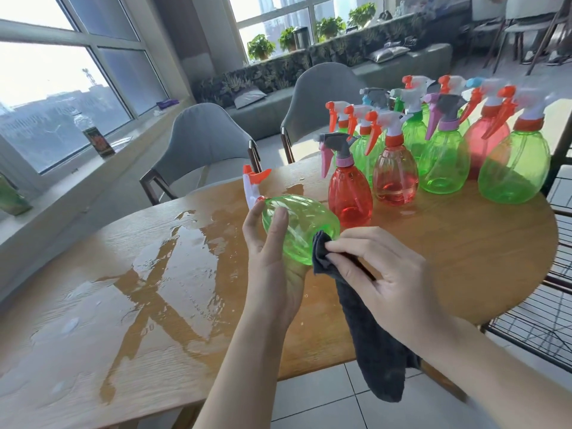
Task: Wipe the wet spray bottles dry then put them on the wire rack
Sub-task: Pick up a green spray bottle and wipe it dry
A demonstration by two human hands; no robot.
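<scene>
Holding the green spray bottle sideways above the wet counter, the left hand wraps its grip around it. The right hand pinches a gray cloth against the bottle's bottom.

green bottle glossy clear plastic; cloth matt dark fabric; table grained wood, wet sheen.

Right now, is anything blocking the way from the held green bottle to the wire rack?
Nothing visible does. The left hand holds the green bottle over the table; the wire rack sits past the table's right edge.
</scene>
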